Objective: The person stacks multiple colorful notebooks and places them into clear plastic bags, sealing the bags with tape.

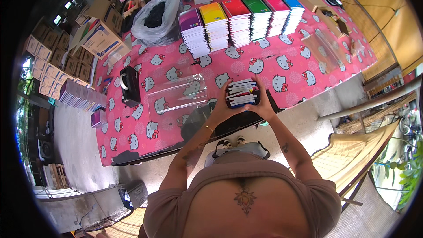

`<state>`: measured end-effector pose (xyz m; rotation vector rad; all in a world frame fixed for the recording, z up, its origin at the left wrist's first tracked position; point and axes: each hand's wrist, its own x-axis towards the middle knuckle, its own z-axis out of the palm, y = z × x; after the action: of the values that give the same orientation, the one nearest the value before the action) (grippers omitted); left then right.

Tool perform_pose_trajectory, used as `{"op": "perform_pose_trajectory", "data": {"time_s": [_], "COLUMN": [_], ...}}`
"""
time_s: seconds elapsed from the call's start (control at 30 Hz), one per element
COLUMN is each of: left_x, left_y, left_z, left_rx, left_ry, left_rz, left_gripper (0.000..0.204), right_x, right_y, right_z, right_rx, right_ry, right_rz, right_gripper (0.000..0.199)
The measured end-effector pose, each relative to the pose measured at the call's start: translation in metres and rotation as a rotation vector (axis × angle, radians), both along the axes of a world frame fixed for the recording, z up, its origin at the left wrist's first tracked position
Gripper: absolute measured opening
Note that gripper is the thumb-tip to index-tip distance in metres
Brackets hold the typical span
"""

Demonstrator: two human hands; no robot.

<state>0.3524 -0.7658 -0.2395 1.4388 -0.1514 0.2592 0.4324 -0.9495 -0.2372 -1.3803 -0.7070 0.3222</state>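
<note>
A pink cartoon-cat cloth (282, 68) covers the worktop across the upper half of the frame. Along its far side, at top centre, five notebook stacks (240, 23) stand in a row, their covers purple, yellow, red, green and blue. A bag (156, 20) of dark material sits to their left, with cartons (94, 33) piled beyond the worktop's upper-left edge. A clear plastic sleeve (178, 93) lies left of centre, a black tape dispenser (129, 86) further left. At centre frame, a small bundle (242, 92) of notebooks is held upright above the worktop's near edge. The left hand (221, 105) clasps its left side, the right hand (264, 101) its right side, fingers of both wrapped around the bundle's edges.
</note>
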Motion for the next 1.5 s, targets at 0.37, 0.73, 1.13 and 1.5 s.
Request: {"op": "perform_pose_trajectory", "data": {"time_s": [0.37,0.73,1.13,1.5], "left_x": [-0.002,-0.011,-0.003,-0.067], "left_y": [-0.012,0.019,-0.028,0.072], "left_z": [-0.020,-0.022,0.089,0.066], "left_rx": [0.066,0.325,1.506,0.292], "left_ry": [0.095,0.295,0.006,0.522], "left_rz": [0.051,-0.077,0.121,0.592], "left_gripper": [0.098,0.102,0.107,0.066], "right_x": [0.002,-0.001,0.008,-0.024], "right_y": [0.010,0.004,0.004,0.049], "right_z": [-0.004,-0.010,-0.037,0.005], "right_rx": [0.023,-0.133,-0.153,0.005], "right_ry": [-0.062,0.020,0.063,0.619], "right_rz": [-0.008,0.123,0.143,0.278], "right_gripper": [0.113,0.084,0.086,0.070]}}
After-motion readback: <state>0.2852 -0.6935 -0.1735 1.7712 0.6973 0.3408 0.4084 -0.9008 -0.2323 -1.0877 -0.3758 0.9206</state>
